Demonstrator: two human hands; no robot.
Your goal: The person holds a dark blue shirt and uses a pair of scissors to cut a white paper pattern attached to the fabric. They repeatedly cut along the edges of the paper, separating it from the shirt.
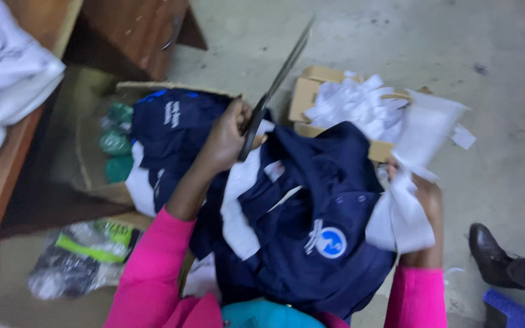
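Two grips: left hand (229, 136) clenches scissors (274, 85); right hand (423, 206) pinches white fabric (405, 182) beside bare floor (505, 121).

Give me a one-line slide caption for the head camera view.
Left hand raises scissors over a navy shirt while the right hand holds white fabric strips.

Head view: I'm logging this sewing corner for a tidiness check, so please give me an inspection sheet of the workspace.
Surface: grey concrete floor, stained.
Job's things: navy garment on the lap; scissors; white fabric strips.
Clutter: cardboard box of white pieces; plastic bag; green bottles.
Grippers: left hand holds scissors; right hand grips the strips.
Cables: nothing seen.
Surroundings: wooden furniture; another person's black shoe.
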